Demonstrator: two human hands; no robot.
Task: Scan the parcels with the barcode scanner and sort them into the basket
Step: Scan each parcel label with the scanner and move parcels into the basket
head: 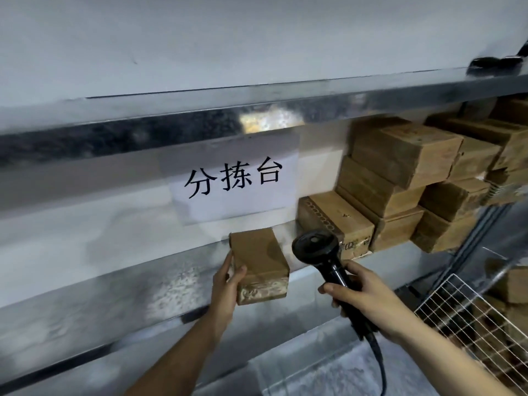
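Observation:
My left hand (227,284) grips a small brown cardboard parcel (261,261) by its left side, holding it up in front of the steel sorting bench. My right hand (368,292) is wrapped round the handle of a black barcode scanner (317,248), whose round head sits just right of the parcel. The scanner's black cable (377,358) hangs down from the handle. A white wire basket (445,312) with several brown parcels in it stands at the lower right.
A pile of brown parcels (405,172) fills the bench's right side under a steel shelf (171,130). A white paper sign (234,178) with black characters hangs from that shelf. A dark object (494,65) lies on the shelf top at far right.

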